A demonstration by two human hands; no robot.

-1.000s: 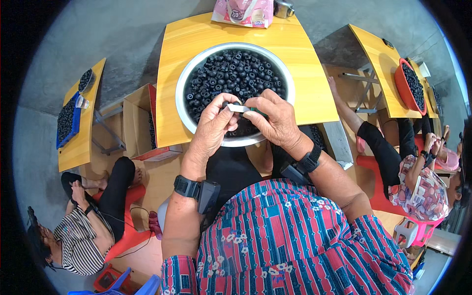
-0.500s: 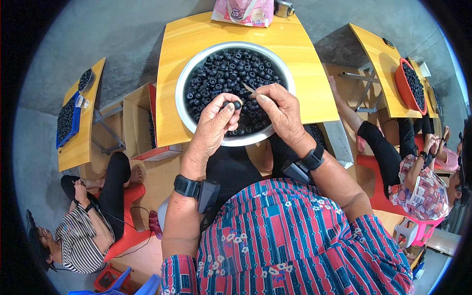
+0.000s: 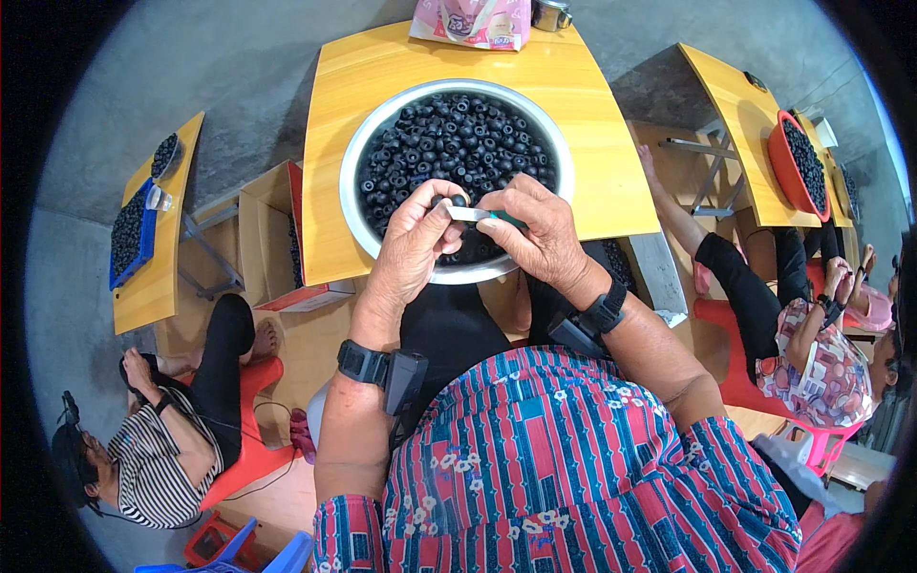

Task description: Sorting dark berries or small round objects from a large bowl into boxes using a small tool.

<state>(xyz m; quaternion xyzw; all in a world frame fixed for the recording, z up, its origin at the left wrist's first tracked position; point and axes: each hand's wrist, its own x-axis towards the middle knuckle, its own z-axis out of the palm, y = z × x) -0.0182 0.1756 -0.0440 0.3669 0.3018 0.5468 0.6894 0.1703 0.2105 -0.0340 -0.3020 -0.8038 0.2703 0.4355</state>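
Note:
My left hand (image 3: 414, 239) pinches a small round black piece (image 3: 457, 201) between thumb and fingers, over the near part of a wide metal basin (image 3: 350, 205). Gripped in my right hand (image 3: 541, 232) is a small knife (image 3: 468, 214) with a flat pale blade and a bit of green handle showing. Its blade lies across the near side of the piece, close to my left thumb; whether it cuts in, I cannot tell. A heap of similar black pieces (image 3: 449, 143), many with a round hole or hollow, fills the basin.
The basin stands on a yellow table (image 3: 611, 181), with a pink bag (image 3: 470, 24) and metal container (image 3: 551, 15) at its far edge. An open cardboard box (image 3: 272, 239) is below left. Co-workers sit left (image 3: 162, 449) and right (image 3: 812, 353); more black pieces fill a red basin (image 3: 799, 167) and blue tray (image 3: 132, 234).
The knife has turned from pointing up and away to lying nearly level against the black piece. My right hand has rolled over and lowered slightly; my left hand has barely moved.

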